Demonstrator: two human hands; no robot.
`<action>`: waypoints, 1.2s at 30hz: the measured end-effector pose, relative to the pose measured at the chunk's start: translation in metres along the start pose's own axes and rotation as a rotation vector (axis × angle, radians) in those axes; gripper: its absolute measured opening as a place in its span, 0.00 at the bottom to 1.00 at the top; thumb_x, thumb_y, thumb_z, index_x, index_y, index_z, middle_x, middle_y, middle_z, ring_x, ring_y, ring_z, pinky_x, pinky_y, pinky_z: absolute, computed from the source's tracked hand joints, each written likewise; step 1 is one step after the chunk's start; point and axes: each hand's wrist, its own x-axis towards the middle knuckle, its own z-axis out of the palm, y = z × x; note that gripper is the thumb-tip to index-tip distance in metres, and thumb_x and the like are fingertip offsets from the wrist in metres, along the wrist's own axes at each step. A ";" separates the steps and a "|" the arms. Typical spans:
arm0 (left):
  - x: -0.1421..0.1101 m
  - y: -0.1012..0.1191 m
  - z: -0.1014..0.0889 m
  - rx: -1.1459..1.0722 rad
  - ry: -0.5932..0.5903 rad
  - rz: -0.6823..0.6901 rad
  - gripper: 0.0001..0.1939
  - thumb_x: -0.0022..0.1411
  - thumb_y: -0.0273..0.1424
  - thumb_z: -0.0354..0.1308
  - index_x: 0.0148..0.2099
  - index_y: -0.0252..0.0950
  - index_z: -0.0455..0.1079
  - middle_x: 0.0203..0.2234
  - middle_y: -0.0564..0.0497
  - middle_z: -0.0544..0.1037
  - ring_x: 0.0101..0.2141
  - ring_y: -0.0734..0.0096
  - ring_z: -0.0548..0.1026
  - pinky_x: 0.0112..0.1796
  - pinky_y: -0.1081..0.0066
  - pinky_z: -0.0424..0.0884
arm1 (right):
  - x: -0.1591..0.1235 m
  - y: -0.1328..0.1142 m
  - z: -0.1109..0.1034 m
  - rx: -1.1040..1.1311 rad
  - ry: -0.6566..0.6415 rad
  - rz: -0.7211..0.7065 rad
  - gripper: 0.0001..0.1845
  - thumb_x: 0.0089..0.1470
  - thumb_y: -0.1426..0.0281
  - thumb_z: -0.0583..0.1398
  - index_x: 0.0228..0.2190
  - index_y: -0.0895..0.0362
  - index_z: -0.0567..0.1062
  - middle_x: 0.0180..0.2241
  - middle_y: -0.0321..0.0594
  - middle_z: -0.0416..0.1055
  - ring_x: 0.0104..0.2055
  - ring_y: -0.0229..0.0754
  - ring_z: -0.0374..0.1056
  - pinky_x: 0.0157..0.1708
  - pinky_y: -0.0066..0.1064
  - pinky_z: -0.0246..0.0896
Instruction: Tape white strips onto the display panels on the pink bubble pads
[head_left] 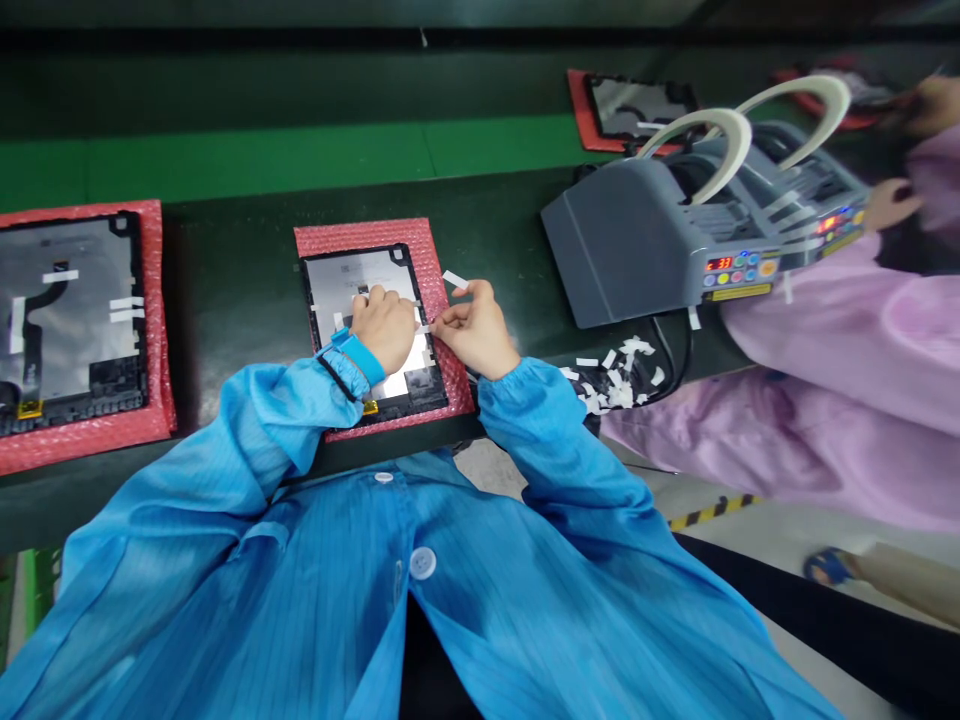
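Observation:
A tablet screen panel (330, 275), silver-backed with a black border, lies on a pink bubble-wrap sheet (360, 235) in front of me. My left hand (385, 330) rests on the panel, fingers bent and slightly apart, holding nothing that I can see. At the panel's right edge, my right hand (480, 330) pinches a short white tape strip (424, 329) between thumb and finger. A second white strip (454, 280) sticks out from its other fingertips. More white tape is stuck on the panel, partly hidden by my left hand.
Another taped panel (82, 330) on pink wrap lies at the left. Grey tape dispensers (637, 240) stand at the right, with loose tape scraps (619, 380) and a cable near them. A farther panel (637, 105) is behind. A co-worker's pink sleeve (810, 330) reaches in at right.

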 end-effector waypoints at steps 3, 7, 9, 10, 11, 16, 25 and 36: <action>0.000 0.000 0.001 0.002 0.009 0.002 0.17 0.67 0.33 0.43 0.46 0.31 0.70 0.43 0.38 0.73 0.49 0.51 0.63 0.45 0.55 0.59 | 0.000 -0.002 0.000 -0.033 -0.010 0.003 0.23 0.39 0.74 0.58 0.36 0.53 0.53 0.19 0.26 0.64 0.22 0.37 0.66 0.27 0.31 0.59; 0.001 0.001 0.005 -0.001 0.028 0.003 0.16 0.66 0.33 0.44 0.45 0.30 0.71 0.43 0.38 0.73 0.49 0.50 0.63 0.45 0.54 0.59 | 0.001 -0.002 0.001 -0.108 -0.023 -0.009 0.23 0.39 0.74 0.58 0.37 0.54 0.54 0.20 0.28 0.65 0.24 0.40 0.66 0.30 0.34 0.60; 0.001 0.001 0.005 -0.006 0.030 0.000 0.15 0.66 0.33 0.46 0.44 0.30 0.70 0.43 0.38 0.73 0.49 0.50 0.63 0.45 0.55 0.59 | 0.004 -0.001 0.001 -0.161 -0.011 -0.028 0.22 0.40 0.74 0.59 0.37 0.53 0.55 0.20 0.29 0.65 0.25 0.41 0.67 0.32 0.35 0.60; 0.001 0.000 0.005 -0.012 0.031 -0.004 0.15 0.65 0.34 0.47 0.44 0.30 0.70 0.43 0.39 0.73 0.50 0.50 0.63 0.46 0.55 0.58 | 0.005 0.000 0.000 -0.184 -0.005 -0.037 0.22 0.40 0.73 0.60 0.36 0.53 0.55 0.20 0.29 0.65 0.25 0.41 0.66 0.32 0.35 0.60; 0.001 -0.002 0.004 -0.023 0.037 -0.012 0.14 0.64 0.34 0.49 0.44 0.31 0.70 0.43 0.39 0.72 0.50 0.50 0.62 0.46 0.55 0.58 | 0.007 0.002 -0.002 -0.198 -0.004 -0.041 0.22 0.39 0.73 0.61 0.35 0.53 0.55 0.19 0.28 0.64 0.25 0.41 0.65 0.32 0.34 0.60; 0.005 -0.023 -0.007 -0.200 0.162 -0.060 0.09 0.60 0.34 0.55 0.41 0.35 0.69 0.41 0.44 0.72 0.48 0.55 0.64 0.47 0.58 0.58 | 0.009 0.001 -0.023 -0.044 -0.100 -0.048 0.23 0.37 0.68 0.66 0.31 0.52 0.58 0.19 0.25 0.60 0.22 0.34 0.59 0.27 0.29 0.56; 0.017 -0.034 -0.016 -0.400 0.122 0.182 0.10 0.62 0.35 0.51 0.34 0.35 0.69 0.33 0.49 0.74 0.39 0.65 0.67 0.46 0.64 0.59 | -0.010 -0.027 -0.025 0.118 -0.348 -0.151 0.13 0.40 0.63 0.64 0.27 0.55 0.67 0.24 0.33 0.64 0.28 0.36 0.60 0.32 0.31 0.59; 0.018 -0.026 -0.010 -0.354 0.033 0.047 0.12 0.63 0.34 0.50 0.34 0.35 0.71 0.34 0.47 0.75 0.42 0.60 0.68 0.44 0.60 0.61 | 0.012 -0.011 -0.016 -0.127 -0.148 -0.193 0.10 0.48 0.64 0.60 0.22 0.56 0.67 0.23 0.34 0.65 0.28 0.37 0.59 0.33 0.31 0.57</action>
